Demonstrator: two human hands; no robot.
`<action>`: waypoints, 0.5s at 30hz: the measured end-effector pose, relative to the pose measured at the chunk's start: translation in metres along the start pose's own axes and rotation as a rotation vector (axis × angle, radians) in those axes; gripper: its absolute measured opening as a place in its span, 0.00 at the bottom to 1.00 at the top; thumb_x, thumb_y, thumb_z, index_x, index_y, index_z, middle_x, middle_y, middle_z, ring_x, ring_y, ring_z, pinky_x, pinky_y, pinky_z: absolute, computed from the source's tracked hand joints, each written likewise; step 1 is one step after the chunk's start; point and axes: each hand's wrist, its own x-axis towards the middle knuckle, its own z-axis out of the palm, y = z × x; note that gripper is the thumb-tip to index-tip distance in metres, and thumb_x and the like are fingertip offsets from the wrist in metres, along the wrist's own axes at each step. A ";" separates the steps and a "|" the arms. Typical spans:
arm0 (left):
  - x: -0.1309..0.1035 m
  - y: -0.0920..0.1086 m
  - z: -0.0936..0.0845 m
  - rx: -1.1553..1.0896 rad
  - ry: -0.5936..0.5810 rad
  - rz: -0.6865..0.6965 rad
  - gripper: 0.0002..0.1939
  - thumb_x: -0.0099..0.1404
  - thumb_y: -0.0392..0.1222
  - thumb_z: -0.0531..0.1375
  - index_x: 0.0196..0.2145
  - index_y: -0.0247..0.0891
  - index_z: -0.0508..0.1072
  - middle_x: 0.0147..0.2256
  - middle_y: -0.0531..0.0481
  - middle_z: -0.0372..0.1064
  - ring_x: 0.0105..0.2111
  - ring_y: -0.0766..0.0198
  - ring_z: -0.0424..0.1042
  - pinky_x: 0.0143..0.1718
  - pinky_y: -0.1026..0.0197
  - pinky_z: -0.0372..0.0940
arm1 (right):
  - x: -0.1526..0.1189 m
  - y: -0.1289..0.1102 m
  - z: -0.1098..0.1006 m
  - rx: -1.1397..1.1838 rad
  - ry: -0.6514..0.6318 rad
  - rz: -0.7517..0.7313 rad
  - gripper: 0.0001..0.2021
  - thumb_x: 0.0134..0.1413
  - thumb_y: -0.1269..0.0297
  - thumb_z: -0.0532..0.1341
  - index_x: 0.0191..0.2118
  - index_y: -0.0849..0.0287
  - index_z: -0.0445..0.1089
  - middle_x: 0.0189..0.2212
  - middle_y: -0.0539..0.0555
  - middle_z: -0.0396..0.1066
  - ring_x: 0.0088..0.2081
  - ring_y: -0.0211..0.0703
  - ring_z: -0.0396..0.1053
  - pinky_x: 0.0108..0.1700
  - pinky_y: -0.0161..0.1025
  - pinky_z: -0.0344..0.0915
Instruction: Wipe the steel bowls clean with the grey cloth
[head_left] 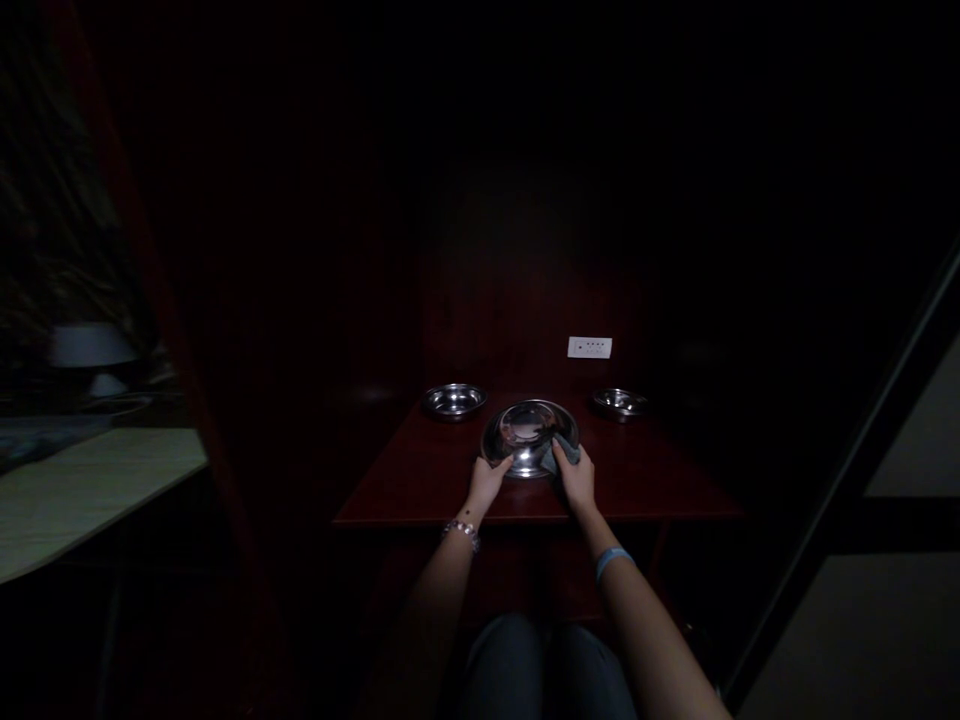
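Observation:
A shiny metal bowl is tilted above the front of a dark red table, its outer base facing me. My left hand grips its lower left rim, thumb lying on the metal. At the lower right rim, my right hand holds a grey cloth against the bowl, thumb on the cloth. The fingers behind the bowl are hidden on both sides.
Two more metal bowls stand farther back, one at the left and a smaller one at the right. A white socket panel is on the back wall. Far left, a pale tabletop and a lamp show.

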 end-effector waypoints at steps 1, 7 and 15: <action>0.000 0.001 0.000 0.000 0.001 -0.010 0.26 0.49 0.38 0.72 0.47 0.33 0.77 0.41 0.41 0.80 0.54 0.46 0.73 0.60 0.45 0.63 | 0.000 0.000 0.000 -0.006 -0.002 0.001 0.27 0.51 0.42 0.61 0.46 0.61 0.75 0.42 0.57 0.79 0.45 0.51 0.76 0.48 0.42 0.69; 0.000 -0.001 -0.001 0.023 0.006 -0.045 0.21 0.49 0.38 0.71 0.43 0.34 0.78 0.40 0.42 0.80 0.53 0.47 0.73 0.59 0.46 0.64 | 0.000 0.001 -0.001 -0.039 -0.010 0.005 0.27 0.52 0.41 0.59 0.46 0.60 0.76 0.43 0.58 0.79 0.45 0.51 0.76 0.49 0.41 0.69; 0.002 -0.011 -0.003 0.018 0.007 -0.039 0.19 0.48 0.38 0.71 0.40 0.35 0.79 0.39 0.42 0.80 0.51 0.48 0.74 0.57 0.47 0.65 | 0.000 -0.001 -0.001 -0.026 -0.011 0.024 0.26 0.51 0.43 0.61 0.46 0.60 0.76 0.42 0.57 0.79 0.46 0.51 0.76 0.49 0.42 0.69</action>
